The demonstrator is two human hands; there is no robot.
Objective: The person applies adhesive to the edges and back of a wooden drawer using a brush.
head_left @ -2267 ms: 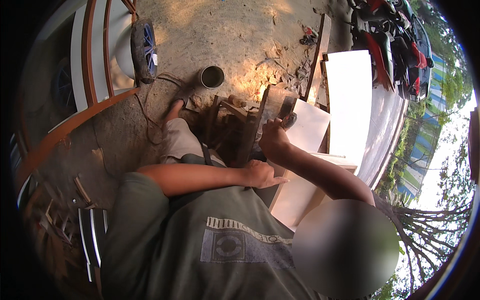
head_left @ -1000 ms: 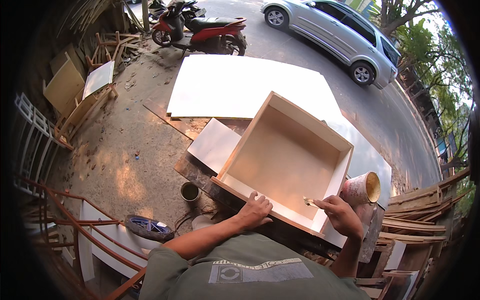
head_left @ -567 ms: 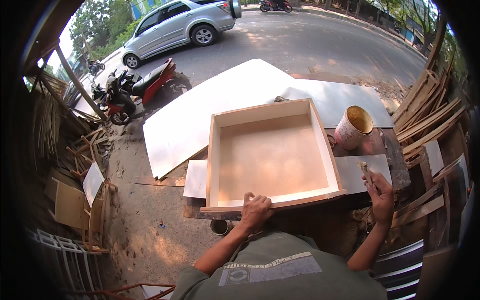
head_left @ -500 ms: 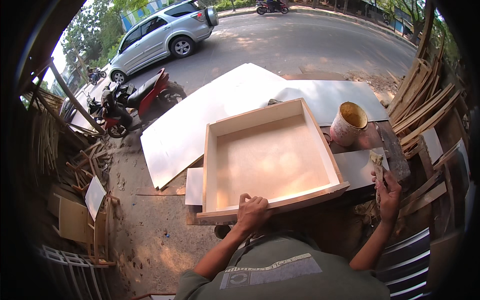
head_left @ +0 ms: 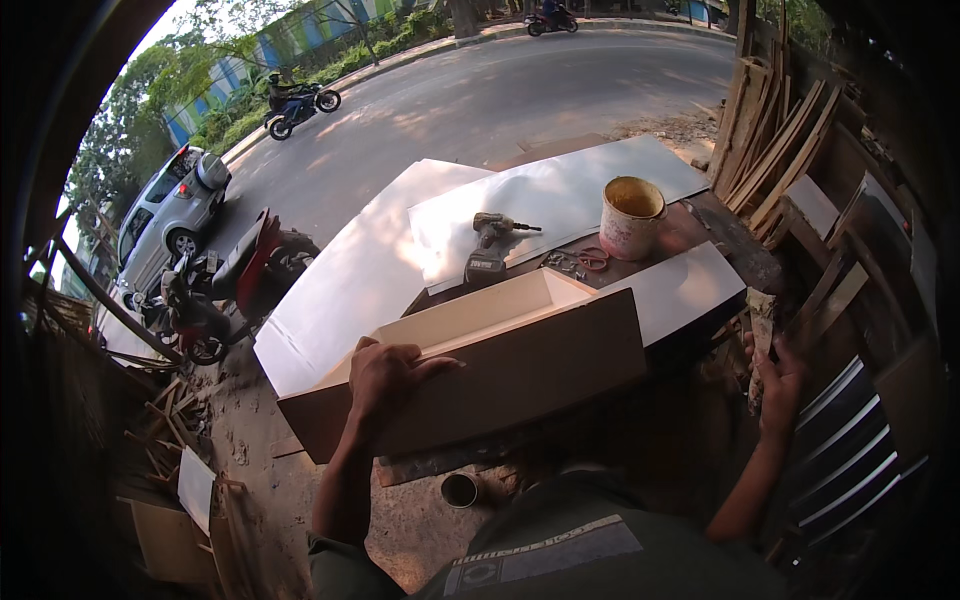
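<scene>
A pale wooden drawer (head_left: pixel 520 385) is tilted on the work table, its brown front board facing me and its open inside partly hidden behind that board. My left hand (head_left: pixel 383 378) is closed over the top edge of the front board, toward its left end. To the right of the drawer, my right hand (head_left: pixel 780 388) grips a flat wooden stick (head_left: pixel 762 318) crusted with dried paste, held upright. Beyond the drawer lie a cordless drill (head_left: pixel 488 245) and red-handled scissors (head_left: pixel 593 259). A paste-smeared bucket (head_left: pixel 632 238) stands near the scissors.
White sheets (head_left: pixel 560 195) cover much of the table. An open tin (head_left: pixel 460 490) stands low in front of it. Wood offcuts (head_left: pixel 785 150) lean at the right. A parked motorbike (head_left: pixel 245 280) stands at the left, with a silver car (head_left: pixel 180 205) on the road beyond.
The drawer has tipped up from lying flat, its front board now toward me. My left hand has shifted left along its edge. The drill has come into view; the right hand keeps the stick.
</scene>
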